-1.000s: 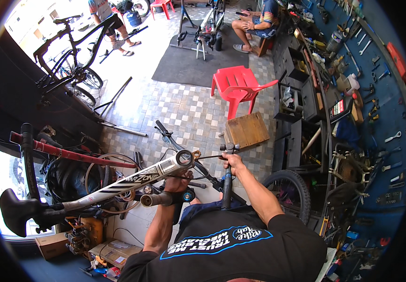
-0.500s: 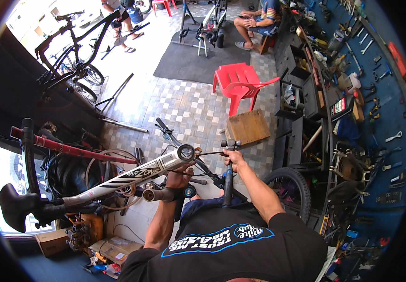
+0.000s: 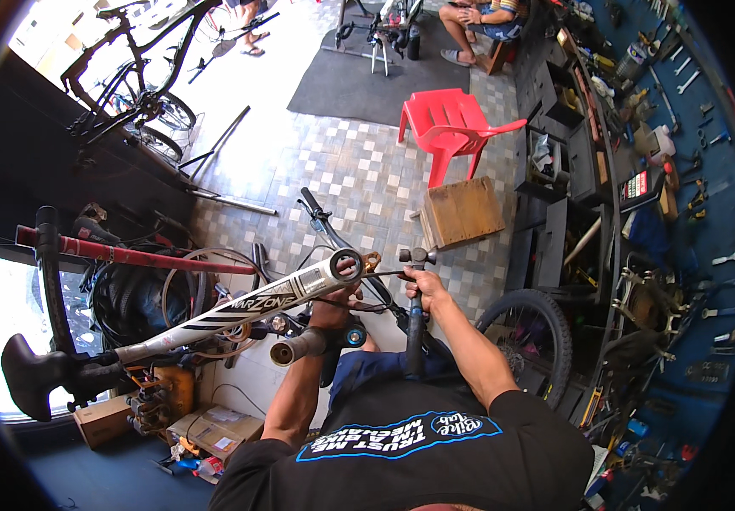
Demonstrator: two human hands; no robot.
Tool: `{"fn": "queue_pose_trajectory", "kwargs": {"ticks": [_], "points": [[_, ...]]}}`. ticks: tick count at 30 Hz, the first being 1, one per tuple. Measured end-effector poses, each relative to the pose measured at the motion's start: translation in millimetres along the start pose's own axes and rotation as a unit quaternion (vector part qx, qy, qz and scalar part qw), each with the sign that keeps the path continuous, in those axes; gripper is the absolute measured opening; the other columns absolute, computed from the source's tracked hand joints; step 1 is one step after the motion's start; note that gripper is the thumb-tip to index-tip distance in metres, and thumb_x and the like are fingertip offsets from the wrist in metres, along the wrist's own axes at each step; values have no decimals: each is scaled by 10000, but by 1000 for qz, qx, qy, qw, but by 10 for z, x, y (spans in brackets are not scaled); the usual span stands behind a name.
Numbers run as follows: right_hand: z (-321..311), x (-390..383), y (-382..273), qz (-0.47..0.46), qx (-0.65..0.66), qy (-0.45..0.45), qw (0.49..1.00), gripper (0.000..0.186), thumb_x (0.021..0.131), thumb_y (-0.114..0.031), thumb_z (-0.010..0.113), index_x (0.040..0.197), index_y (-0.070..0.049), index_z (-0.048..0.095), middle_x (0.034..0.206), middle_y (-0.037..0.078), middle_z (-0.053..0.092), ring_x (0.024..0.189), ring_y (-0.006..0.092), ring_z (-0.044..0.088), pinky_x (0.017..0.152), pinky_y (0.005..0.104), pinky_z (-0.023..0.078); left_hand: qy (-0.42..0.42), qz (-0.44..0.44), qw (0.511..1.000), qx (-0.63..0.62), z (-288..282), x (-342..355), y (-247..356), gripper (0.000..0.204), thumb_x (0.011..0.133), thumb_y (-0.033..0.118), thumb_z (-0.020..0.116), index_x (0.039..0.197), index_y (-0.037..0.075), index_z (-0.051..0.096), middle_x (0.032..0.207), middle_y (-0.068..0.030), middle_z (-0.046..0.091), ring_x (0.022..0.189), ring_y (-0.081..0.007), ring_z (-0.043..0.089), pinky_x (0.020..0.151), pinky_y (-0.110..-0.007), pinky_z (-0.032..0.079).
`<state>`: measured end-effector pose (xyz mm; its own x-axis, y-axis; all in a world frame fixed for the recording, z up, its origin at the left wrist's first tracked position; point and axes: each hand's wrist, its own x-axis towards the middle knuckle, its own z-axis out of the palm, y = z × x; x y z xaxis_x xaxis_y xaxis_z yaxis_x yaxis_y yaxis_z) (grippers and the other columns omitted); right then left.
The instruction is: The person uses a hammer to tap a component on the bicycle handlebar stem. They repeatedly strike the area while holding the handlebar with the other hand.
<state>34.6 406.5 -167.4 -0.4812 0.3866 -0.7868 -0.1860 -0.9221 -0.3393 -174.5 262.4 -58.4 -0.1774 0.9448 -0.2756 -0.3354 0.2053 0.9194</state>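
A white and black bike frame (image 3: 257, 304) slants across in front of me, its open head tube (image 3: 347, 266) nearest the middle. My left hand (image 3: 330, 312) grips the frame behind and below the head tube; the tube hides part of its fingers. My right hand (image 3: 425, 288) is closed around a hammer (image 3: 416, 328) high on its handle, just below the metal head. A thin dark rod (image 3: 383, 274) runs from my right fingers toward the head tube. Its far end is not clear. A gold-coloured part (image 3: 372, 262) lies beside the tube.
Behind are a wooden box (image 3: 463, 213) and a red plastic chair (image 3: 451, 119). A bike wheel (image 3: 537, 341) stands by my right arm, near drawers and a tool wall (image 3: 699, 213). A black bike (image 3: 133, 94) stands far left. A seated person (image 3: 478, 30) is at the back.
The view has shifted, so the chair and box appear higher and farther right. The head tube sits slightly up and to the right in the picture. Both hands keep their holds.
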Motion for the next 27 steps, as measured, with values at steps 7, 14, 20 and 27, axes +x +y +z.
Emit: {"fn": "queue_pose_trajectory", "kwargs": {"ticks": [7, 14, 20, 27], "points": [[437, 20, 280, 41, 60, -46, 996, 206, 1011, -235, 579, 950, -42, 622, 633, -47, 510, 450, 51, 373, 478, 241, 362, -72, 70, 981, 164, -204, 43, -80, 437, 993, 151, 555, 1405, 39, 463, 1181, -74, 620, 895, -187, 645, 613, -280, 564], [568, -61, 327, 42, 19, -97, 994, 211, 990, -270, 626, 969, -61, 642, 758, -14, 645, 454, 36, 384, 490, 237, 366, -71, -30, 955, -287, -105, 199, -97, 447, 969, 112, 576, 1396, 27, 476, 1256, -99, 607, 927, -209, 646, 592, -291, 577], [681, -221, 243, 25, -11, -113, 993, 276, 961, -307, 676, 998, -35, 640, 808, 0, 646, 480, 23, 378, 455, 213, 336, -89, -25, 950, -298, -158, 199, -149, 447, 977, 140, 573, 1397, 24, 477, 1278, -114, 602, 943, -210, 652, 584, -293, 583], [851, -326, 171, 23, -57, -205, 977, 229, 990, -299, 634, 982, -70, 629, 844, 1, 655, 509, 0, 422, 490, 188, 372, -94, -23, 949, -299, -172, 174, -193, 449, 986, 173, 569, 1399, 20, 478, 1304, -131, 597, 962, -212, 658, 574, -295, 589]]}}
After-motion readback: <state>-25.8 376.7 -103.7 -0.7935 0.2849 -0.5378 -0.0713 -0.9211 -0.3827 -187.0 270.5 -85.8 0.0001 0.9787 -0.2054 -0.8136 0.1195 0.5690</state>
